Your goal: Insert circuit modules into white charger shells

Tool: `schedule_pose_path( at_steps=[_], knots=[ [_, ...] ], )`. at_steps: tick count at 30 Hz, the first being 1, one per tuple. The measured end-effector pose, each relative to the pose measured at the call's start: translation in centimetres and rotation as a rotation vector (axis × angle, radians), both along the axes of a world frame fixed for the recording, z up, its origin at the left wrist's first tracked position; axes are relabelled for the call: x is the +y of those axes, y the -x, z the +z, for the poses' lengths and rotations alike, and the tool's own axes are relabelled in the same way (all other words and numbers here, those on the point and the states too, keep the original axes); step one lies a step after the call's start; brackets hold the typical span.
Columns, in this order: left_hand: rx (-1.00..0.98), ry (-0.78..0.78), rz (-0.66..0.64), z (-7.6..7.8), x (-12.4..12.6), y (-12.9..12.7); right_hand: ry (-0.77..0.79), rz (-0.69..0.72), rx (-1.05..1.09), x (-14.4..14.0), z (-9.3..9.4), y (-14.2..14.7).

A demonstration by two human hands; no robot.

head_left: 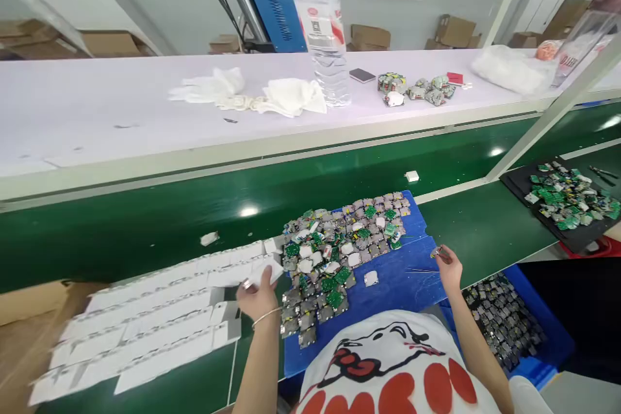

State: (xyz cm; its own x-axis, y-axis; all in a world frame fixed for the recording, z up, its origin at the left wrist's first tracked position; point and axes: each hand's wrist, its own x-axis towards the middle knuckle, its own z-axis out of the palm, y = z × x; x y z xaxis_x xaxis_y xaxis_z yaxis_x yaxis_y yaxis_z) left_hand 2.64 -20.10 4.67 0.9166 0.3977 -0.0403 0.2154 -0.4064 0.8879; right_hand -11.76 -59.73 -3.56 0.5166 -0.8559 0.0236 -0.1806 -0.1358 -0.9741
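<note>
My left hand (258,297) pinches a small white plastic piece (270,270) at the right end of the rows of white strips (145,323). My right hand (449,270) holds a small metal part (438,252) over the blue sheet (407,278). Between my hands lies a heap of small green circuit boards and grey parts (334,259) on that sheet. One loose white piece (370,278) rests on the blue sheet near the heap.
A green conveyor belt (145,220) runs across behind the sheet. On the white shelf (97,110) stand a clear water bottle (323,32), white gloves (252,94) and small parts (417,87). A blue bin of grey parts (504,320) sits lower right; a black tray of boards (567,197) lies right.
</note>
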Motion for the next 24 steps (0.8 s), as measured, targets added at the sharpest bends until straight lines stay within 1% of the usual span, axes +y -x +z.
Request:
schedule_pose_path(
  at_steps=[2, 3, 4, 5, 6, 7, 9, 11, 12, 14, 16, 24],
  knots=[
    [0.014, 0.203, -0.072, 3.1, -3.5, 1.2, -0.008, 0.053, -0.054, 1.5, 2.9, 0.6],
    [0.025, 0.33, -0.135, 4.8, -5.4, 2.1, -0.011, 0.089, -0.108, 2.5, 4.8, 0.9],
    [0.075, 0.645, -0.244, 6.5, -7.4, 3.2, -0.009, 0.128, -0.174, 3.7, 6.9, 1.2],
    [0.137, 0.911, -0.342, 8.3, -9.2, 4.4, -0.013, 0.171, -0.291, 4.9, 9.1, 1.5],
    [0.201, 1.088, -0.436, 9.9, -11.0, 5.5, -0.008, 0.222, -0.412, 6.1, 11.5, 2.0],
    [0.272, 1.194, -0.521, 11.4, -12.5, 6.7, 0.027, 0.261, -0.521, 7.4, 13.8, 2.5],
    [0.356, 1.308, -0.608, 13.7, -14.8, 8.6, 0.15, 0.349, -0.681, 9.6, 17.9, 3.6],
    [0.397, 1.349, -0.676, 15.1, -16.0, 10.0, 0.299, 0.432, -0.769, 11.0, 20.8, 4.6],
    [0.406, 1.359, -0.714, 15.4, -16.3, 10.5, 0.367, 0.469, -0.793, 11.4, 21.7, 4.9],
    [0.411, 1.361, -0.787, 15.7, -16.5, 11.0, 0.464, 0.522, -0.811, 11.6, 22.5, 5.4],
    [0.413, 1.354, -0.836, 15.7, -16.5, 11.2, 0.493, 0.54, -0.804, 11.4, 22.4, 5.6],
    [0.397, 1.354, -0.858, 15.5, -16.1, 11.3, 0.373, 0.579, -0.75, 10.5, 20.7, 6.0]
  ],
)
